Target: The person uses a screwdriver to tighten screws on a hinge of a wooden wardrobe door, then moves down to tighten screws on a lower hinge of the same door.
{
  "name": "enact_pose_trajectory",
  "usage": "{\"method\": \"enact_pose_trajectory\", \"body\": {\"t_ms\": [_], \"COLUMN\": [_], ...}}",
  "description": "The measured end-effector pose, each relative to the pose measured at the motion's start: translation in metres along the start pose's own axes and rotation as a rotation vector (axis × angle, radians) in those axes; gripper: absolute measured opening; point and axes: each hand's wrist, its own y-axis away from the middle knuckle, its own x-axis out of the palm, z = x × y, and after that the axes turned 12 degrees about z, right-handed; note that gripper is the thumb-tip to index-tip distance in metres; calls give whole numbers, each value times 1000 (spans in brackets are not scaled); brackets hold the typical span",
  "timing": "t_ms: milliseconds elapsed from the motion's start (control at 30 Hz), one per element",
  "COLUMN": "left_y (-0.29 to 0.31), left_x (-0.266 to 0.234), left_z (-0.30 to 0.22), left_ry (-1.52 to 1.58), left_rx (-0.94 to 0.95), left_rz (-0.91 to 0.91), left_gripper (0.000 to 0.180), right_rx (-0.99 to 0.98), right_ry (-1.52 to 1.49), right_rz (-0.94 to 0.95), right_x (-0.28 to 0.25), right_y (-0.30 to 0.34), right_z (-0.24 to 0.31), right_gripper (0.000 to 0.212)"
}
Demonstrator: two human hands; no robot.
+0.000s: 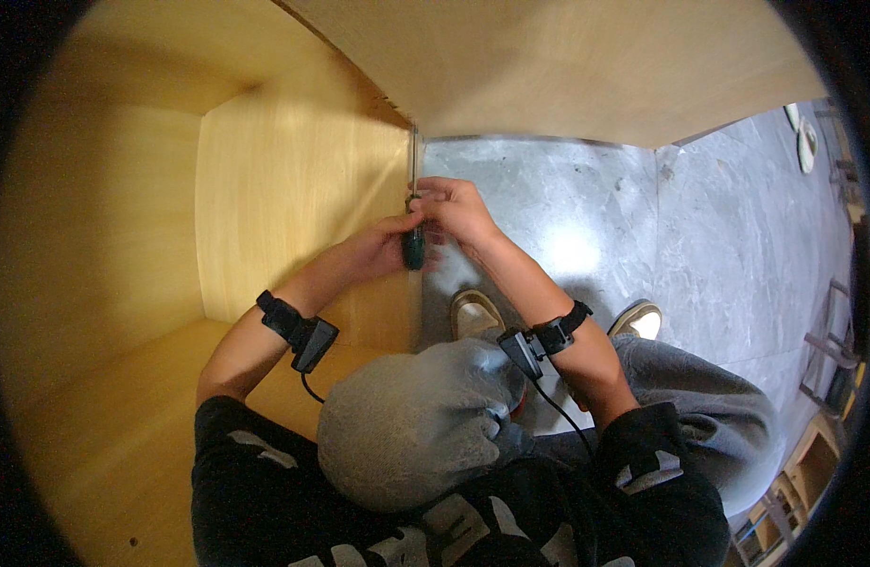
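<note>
A screwdriver [414, 248] with a dark handle stands at the front edge of a light wooden cabinet [293, 208], its thin metal shaft pointing away from me. My left hand [383, 248] is closed around the handle from the left, its fingers partly hidden behind it. From the right, my right hand [456, 210] pinches the handle's upper end where the shaft begins. The shaft's tip reaches the corner where a wooden panel [567, 71] meets the cabinet edge; what it touches there is too small to make out.
The cabinet's inside walls surround my left side, and the panel spans the far side like a door. Grey floor [586, 217] lies to the right, with my shoes [477, 312] on it. Wooden and metal furniture [827, 369] stands at the far right edge.
</note>
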Motion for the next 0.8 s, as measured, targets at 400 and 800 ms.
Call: {"method": "enact_pose_trajectory", "body": {"t_ms": [400,800], "left_y": [-5,1], "left_x": [-9,-30], "left_z": [5,15], "left_ry": [-47,-216], "left_rx": [-6,31], "left_rz": [58,28], "left_gripper": [45,46], "right_rx": [30,-69], "right_ry": [1,43], "right_rz": [29,-2], "right_x": [0,2], "right_y": [3,-2], "right_z": [11,3], "right_gripper": [38,42]}}
